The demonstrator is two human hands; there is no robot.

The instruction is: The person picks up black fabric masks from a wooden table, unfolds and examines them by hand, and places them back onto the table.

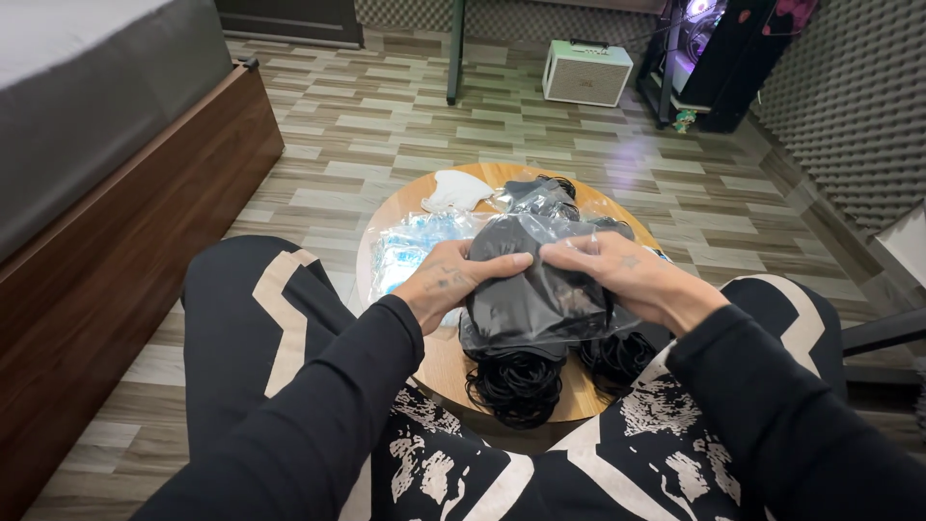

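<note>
The left hand (451, 282) and right hand (617, 272) cover the middle of the clear bag of black masks (535, 304), so each grip's fingertips stay unseen beneath the plastic. The round bench (439, 362) is hidden at six o'clock by the knees. At nine o'clock the bed (87, 135) is cut off by the edge.

Head view, steeply down, close.
</note>
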